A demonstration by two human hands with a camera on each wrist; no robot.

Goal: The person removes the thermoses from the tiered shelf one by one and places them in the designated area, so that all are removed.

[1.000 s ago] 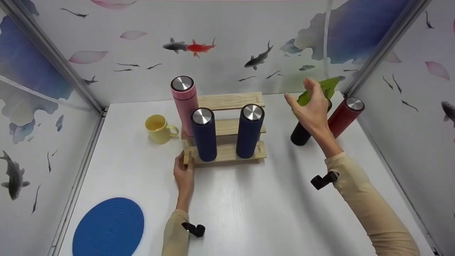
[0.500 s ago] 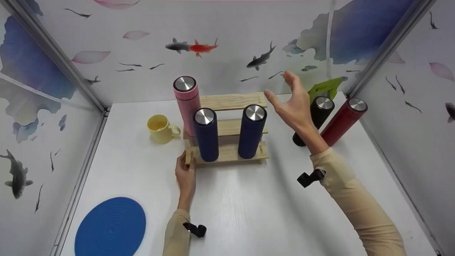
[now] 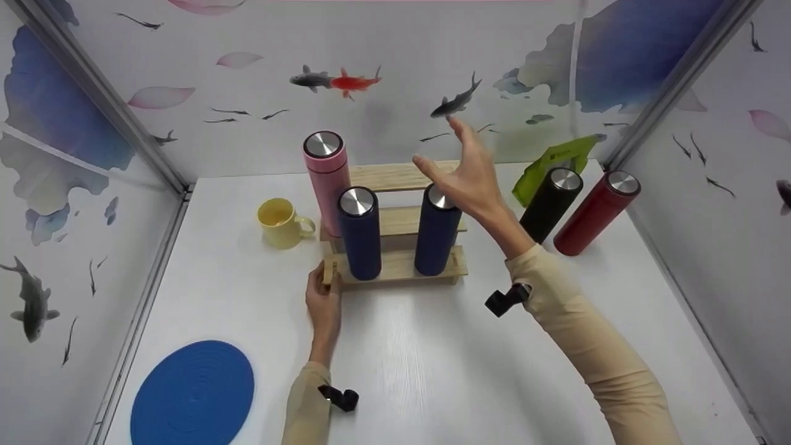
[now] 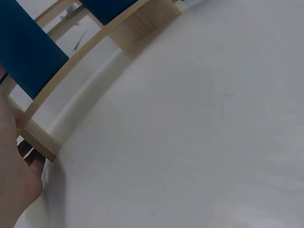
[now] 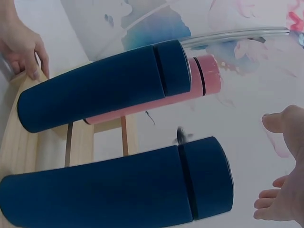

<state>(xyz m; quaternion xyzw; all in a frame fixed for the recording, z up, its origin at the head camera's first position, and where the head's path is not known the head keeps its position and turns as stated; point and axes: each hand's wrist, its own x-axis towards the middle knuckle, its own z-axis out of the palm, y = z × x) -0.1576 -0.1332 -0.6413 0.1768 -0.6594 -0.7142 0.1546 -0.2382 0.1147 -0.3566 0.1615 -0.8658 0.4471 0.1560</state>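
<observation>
A tiered wooden rack (image 3: 395, 264) stands mid-table. Its front step bears two dark blue thermos flasks, the left one (image 3: 359, 238) and the right one (image 3: 436, 238); a pink thermos flask (image 3: 327, 185) stands a step behind. My left hand (image 3: 323, 303) grips the rack's front left corner, thumb above and fingers beneath, as the left wrist view also shows. Over the right blue flask's lid my right hand (image 3: 473, 179) hovers, thumb and fingers spread, nothing between them. In the right wrist view this hand (image 5: 287, 175) is apart from the flask's lid end.
A yellow mug (image 3: 281, 224) sits left of the rack. At the back right are a black thermos flask (image 3: 552, 204), a red one (image 3: 596, 213) and a green pouch (image 3: 553, 167). A round blue mat (image 3: 193, 395) lies front left. Printed wall panels enclose the table.
My right hand has moved left from beside the black flask and green pouch to above the right blue flask. The left hand keeps its grip on the rack.
</observation>
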